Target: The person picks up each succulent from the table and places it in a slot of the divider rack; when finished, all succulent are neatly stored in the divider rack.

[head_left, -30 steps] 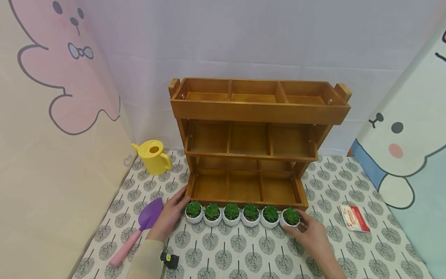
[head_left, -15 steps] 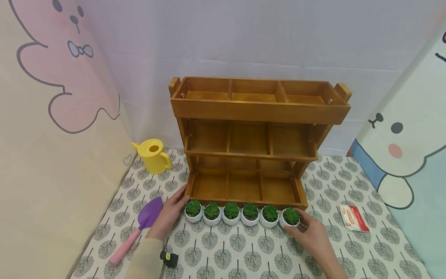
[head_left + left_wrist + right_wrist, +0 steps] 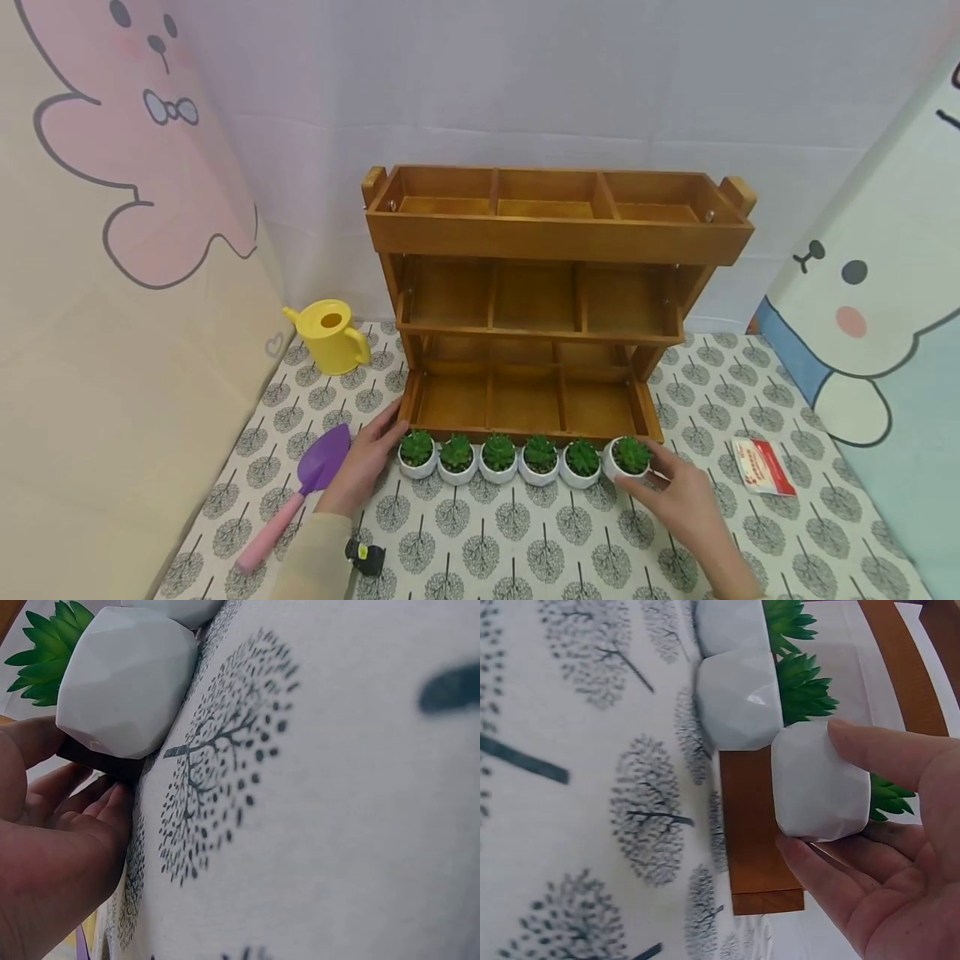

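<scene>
A three-tier wooden shelf [image 3: 525, 242] stands at the table's middle, each tier split into three compartments. My left hand [image 3: 362, 467] grips its lower left front corner, thumb and curled fingers around the wood beside the leftmost potted succulent [image 3: 124, 682]. At the row's right end, my right hand [image 3: 686, 500] pinches a small white faceted pot with a green succulent [image 3: 821, 784] between thumb and fingers. This pot is off the cloth, tilted, in front of the bottom tier's rim. Several matching potted succulents [image 3: 498, 467] stand in a row along the shelf's front.
A yellow watering can [image 3: 332, 337] stands left of the shelf. Nearer lies a trowel [image 3: 318, 467] with purple blade and pink handle. On the right, a red and white packet [image 3: 763, 468] lies on the tree-patterned cloth [image 3: 480, 567]. Fabric walls enclose the table.
My right hand has lifted the rightmost potted succulent off the cloth, moving it slightly up and right and tilting it. My left hand stays at the shelf corner.
</scene>
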A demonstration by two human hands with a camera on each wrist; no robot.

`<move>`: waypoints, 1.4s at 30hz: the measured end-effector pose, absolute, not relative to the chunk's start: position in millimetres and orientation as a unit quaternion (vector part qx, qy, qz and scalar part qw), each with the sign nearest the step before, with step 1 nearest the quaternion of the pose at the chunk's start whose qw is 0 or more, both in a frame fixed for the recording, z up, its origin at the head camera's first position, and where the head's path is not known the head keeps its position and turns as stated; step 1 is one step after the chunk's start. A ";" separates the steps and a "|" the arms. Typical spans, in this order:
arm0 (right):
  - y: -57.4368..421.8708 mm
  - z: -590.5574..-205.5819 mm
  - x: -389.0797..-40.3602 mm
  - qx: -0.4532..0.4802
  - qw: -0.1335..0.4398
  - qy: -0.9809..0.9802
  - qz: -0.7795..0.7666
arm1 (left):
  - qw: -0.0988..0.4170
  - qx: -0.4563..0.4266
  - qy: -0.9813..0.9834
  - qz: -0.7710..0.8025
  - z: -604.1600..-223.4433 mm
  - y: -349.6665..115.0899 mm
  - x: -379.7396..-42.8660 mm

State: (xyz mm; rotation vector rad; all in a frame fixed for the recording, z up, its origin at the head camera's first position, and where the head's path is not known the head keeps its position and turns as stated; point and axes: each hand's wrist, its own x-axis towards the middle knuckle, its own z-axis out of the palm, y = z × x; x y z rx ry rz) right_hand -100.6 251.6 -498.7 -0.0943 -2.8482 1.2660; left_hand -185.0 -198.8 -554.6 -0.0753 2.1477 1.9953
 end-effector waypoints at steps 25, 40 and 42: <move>252.5 -488.9 -134.3 -0.023 0.033 -0.911 0.411 | 0.101 -0.028 0.738 0.667 -551.4 -199.0 -185.9; 245.5 -489.9 -160.7 -0.011 0.054 -0.917 0.395 | 0.103 -0.037 0.724 0.681 -551.3 -195.9 -184.3; 244.6 -491.2 -164.1 -0.008 0.056 -0.915 0.400 | 0.104 -0.038 0.724 0.681 -552.3 -195.4 -184.2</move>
